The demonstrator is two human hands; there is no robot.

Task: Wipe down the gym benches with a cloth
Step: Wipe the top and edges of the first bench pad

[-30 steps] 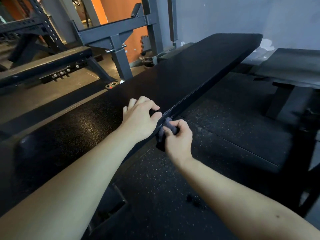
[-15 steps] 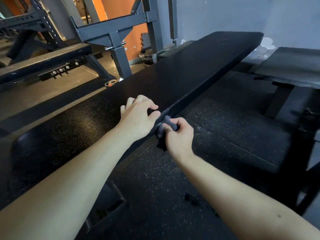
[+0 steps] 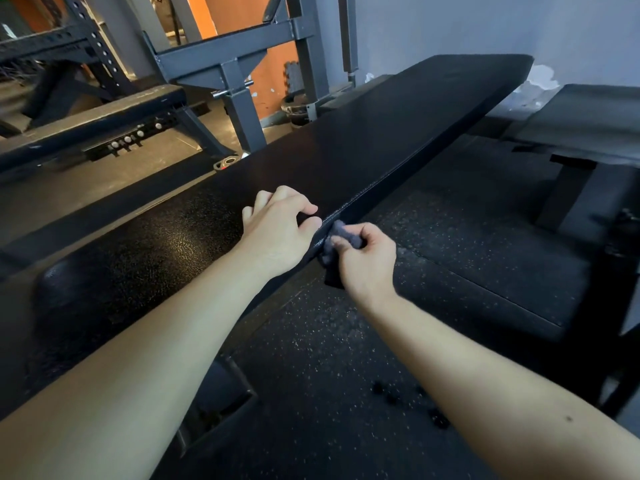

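The bench (image 3: 346, 157) under the left hand (image 3: 280, 230) is black, with a fine pebbled grain that shines nearer than the hand. The cloth (image 3: 341, 233) in the right hand (image 3: 367, 261) is dull blue-grey. The floor (image 3: 329, 358) below the right hand is black, speckled with pale flecks. Beyond the hands the steel frame (image 3: 239, 98) is slate grey, with an orange panel (image 3: 235, 12) behind it. The wall (image 3: 485, 26) far beyond the right hand is pale blue-grey, with a white chipped patch (image 3: 540, 79).
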